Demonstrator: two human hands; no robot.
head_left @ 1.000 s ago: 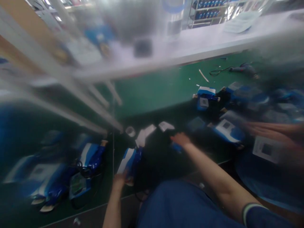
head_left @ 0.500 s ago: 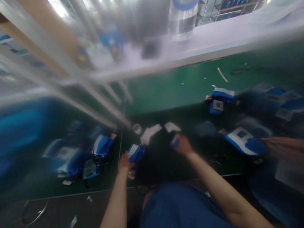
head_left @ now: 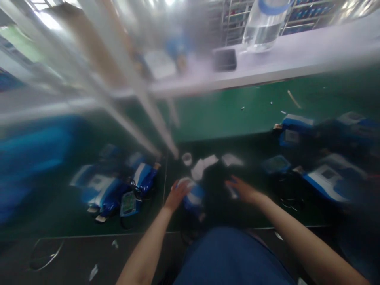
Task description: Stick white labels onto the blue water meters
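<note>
The picture is smeared by motion. My left hand (head_left: 177,194) is closed on the left end of a blue and white device (head_left: 194,194) that lies on the dark strip of the bench just in front of me. My right hand (head_left: 242,190) reaches in from the right, its fingers pointing left and curled over a small blue and white part (head_left: 233,193). The two hands are a short way apart, with a dark object (head_left: 215,178) between them. My blue clothing fills the bottom middle.
Several more blue and white devices lie to the left (head_left: 101,190) and to the right (head_left: 326,178). White paper scraps (head_left: 204,166) lie behind the hands on the green mat (head_left: 225,114). White frame rails (head_left: 148,107) cross overhead. A clear bottle (head_left: 261,27) stands on the white shelf.
My view swung left, so everything shifted right in the picture. My left hand moved up onto the blue and white device. My right hand picked up a small blue part and drew it back.
</note>
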